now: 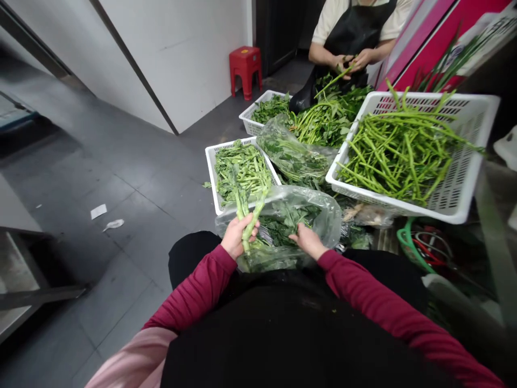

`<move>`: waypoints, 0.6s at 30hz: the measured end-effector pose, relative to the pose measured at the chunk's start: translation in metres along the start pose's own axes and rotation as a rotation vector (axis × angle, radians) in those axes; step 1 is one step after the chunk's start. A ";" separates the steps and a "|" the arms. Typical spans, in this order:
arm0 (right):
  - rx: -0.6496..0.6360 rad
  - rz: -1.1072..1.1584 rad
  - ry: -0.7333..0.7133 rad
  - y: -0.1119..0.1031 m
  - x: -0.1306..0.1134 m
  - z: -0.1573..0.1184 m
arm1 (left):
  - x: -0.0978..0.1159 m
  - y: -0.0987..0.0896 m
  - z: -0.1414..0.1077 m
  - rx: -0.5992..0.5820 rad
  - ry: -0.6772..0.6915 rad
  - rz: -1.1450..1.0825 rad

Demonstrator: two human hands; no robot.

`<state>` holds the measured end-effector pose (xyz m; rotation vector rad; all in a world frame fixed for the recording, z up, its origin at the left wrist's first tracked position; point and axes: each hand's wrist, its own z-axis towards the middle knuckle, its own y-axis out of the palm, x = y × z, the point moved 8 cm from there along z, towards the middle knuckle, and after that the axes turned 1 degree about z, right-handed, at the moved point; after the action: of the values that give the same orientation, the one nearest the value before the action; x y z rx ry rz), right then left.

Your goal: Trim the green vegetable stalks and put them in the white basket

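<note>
Thick green stalks point(251, 222) are gripped in my left hand point(239, 235), their leafy tops pointing away over a white basket point(209, 167) of cut green stems point(246, 170). My right hand point(307, 240) has its fingers closed at dark leaves point(288, 220) inside an open clear plastic bag point(329, 213). Whether it pinches a leaf is too small to tell. The bag lies in front of my lap, below both hands.
A large white basket point(464, 207) of long green stems stands at the right, beside a green basket point(407, 250) with red-handled tools. Beyond the leafy pile point(323, 121), a person point(355, 32) in an apron handles a stem. A red stool point(245, 67) stands by the wall.
</note>
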<state>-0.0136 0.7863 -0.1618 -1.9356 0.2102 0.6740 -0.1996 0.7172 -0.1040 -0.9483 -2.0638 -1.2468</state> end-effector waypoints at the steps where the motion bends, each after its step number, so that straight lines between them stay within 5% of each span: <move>1: 0.001 0.060 0.064 0.001 0.009 0.008 | 0.000 0.004 -0.004 -0.067 -0.024 -0.023; 4: -0.051 0.521 0.077 -0.002 0.004 0.017 | -0.010 0.015 -0.014 -0.189 -0.122 -0.083; 9: -0.261 1.550 -0.081 -0.023 -0.068 -0.013 | -0.036 0.032 -0.023 -0.349 -0.292 -0.131; 15: -0.211 1.866 -0.074 -0.043 -0.087 -0.032 | -0.040 0.044 -0.033 -0.456 -0.289 -0.085; 18: -0.420 1.801 0.074 -0.027 -0.093 -0.042 | -0.032 0.047 -0.035 -0.456 -0.168 0.030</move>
<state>-0.0632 0.7482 -0.0773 -1.6926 2.1013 1.8227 -0.1401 0.6918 -0.0887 -1.3186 -1.9104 -1.7146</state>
